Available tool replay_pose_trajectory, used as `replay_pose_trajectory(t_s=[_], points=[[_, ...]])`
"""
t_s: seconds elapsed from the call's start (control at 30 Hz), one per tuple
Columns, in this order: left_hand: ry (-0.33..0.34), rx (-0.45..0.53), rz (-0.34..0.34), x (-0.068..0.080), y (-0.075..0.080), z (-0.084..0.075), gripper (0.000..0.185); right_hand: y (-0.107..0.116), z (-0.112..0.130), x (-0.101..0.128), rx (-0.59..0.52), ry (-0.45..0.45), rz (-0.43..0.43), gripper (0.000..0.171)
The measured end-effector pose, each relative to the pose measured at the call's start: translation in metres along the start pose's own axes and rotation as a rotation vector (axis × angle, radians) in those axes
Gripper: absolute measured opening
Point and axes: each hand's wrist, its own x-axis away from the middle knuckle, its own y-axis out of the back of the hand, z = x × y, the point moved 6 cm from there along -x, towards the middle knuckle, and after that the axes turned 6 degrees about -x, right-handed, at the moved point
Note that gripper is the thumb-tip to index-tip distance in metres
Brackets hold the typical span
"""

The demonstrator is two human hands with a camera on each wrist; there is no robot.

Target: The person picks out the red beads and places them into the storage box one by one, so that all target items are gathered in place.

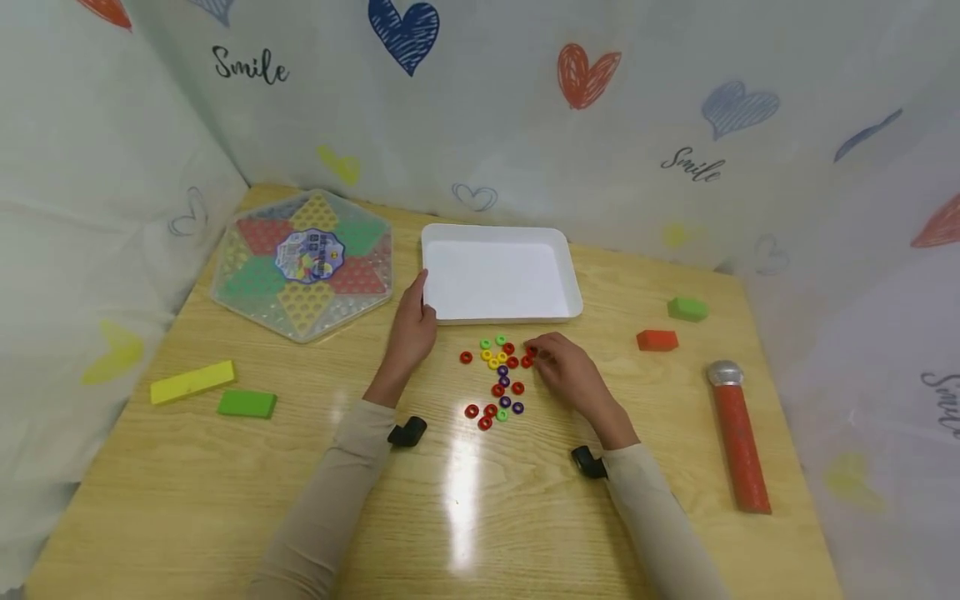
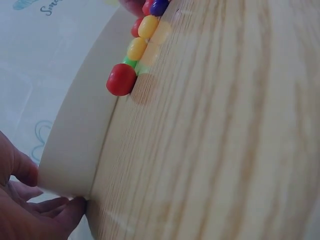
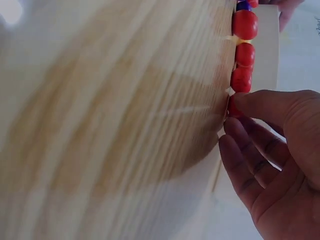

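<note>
A white tray (image 1: 501, 275) lies toward the back of the wooden table. My left hand (image 1: 411, 333) grips it at its near left corner, thumb and fingers around the edge in the left wrist view. In front of the tray is a loose cluster of small ring-shaped beads: red (image 1: 498, 390), yellow (image 1: 493, 363), green (image 1: 502, 415) and purple (image 1: 518, 408). At the cluster's right side, my right hand (image 1: 573, 375) pinches a red bead (image 3: 235, 106) between thumb and fingers, down close to the tabletop. More red beads (image 3: 245, 55) stand right beside it.
A hexagonal game board (image 1: 300, 267) in clear packaging lies back left. Yellow (image 1: 192, 382) and green (image 1: 247, 404) blocks lie at the left. On the right are a light green block (image 1: 687, 308), a red block (image 1: 657, 340) and a red microphone-shaped tube (image 1: 741, 442). Printed curtains (image 1: 510, 150) border the table.
</note>
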Motion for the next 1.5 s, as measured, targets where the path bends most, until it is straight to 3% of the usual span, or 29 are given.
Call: replay_pose_trajectory(t_s=[0.63, 0.9, 1.1, 1.27, 1.5], points=[[-0.017, -0.012, -0.027, 0.000, 0.001, 0.004, 0.058, -0.002, 0.006, -0.014, 0.010, -0.032, 0.027, 0.016], [-0.006, -0.008, -0.021, 0.000, 0.001, 0.004, 0.056, 0.013, 0.017, -0.021, -0.103, -0.009, -0.035, 0.018], [-0.005, -0.022, -0.029, 0.001, 0.001, 0.004, 0.057, 0.031, 0.030, -0.043, -0.200, 0.037, -0.064, 0.020], [0.001, -0.014, -0.035, 0.003, 0.002, 0.002, 0.057, 0.040, 0.044, -0.071, -0.278, 0.075, -0.041, 0.024], [0.010, 0.002, -0.035, 0.006, 0.002, 0.001, 0.057, 0.040, 0.052, -0.112, -0.302, 0.047, 0.008, 0.028]])
